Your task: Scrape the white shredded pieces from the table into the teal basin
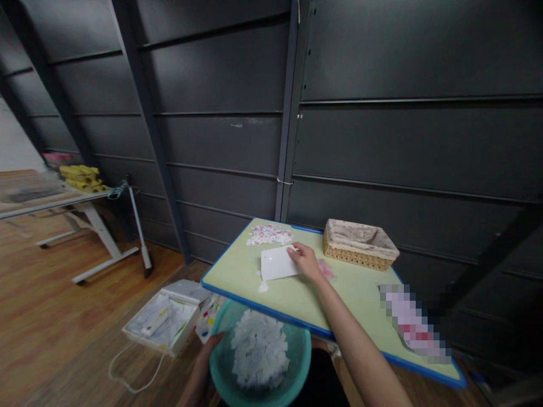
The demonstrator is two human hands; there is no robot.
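A flat white card (278, 263) is pinched in my right hand (304, 259), its lower edge at the green tabletop (292, 299) beside a little white material (263, 286). My left hand (212, 346) grips the left rim of a teal basin (300, 367), which sits just below the table's front edge. White scraps (259, 350) fill much of the basin. Behind the card, a spread of white and pink pieces (270, 234) lies on the table. A pink patch (326, 269) shows just right of my right hand.
A lined wicker basket (360, 257) stands at the table's back right, with a blurred-out sheet (409, 322) nearer the right edge. On the floor at left lies an open white box (159, 319) with a cord. Another table (51, 202) stands farther left; a dark panelled wall rises behind.
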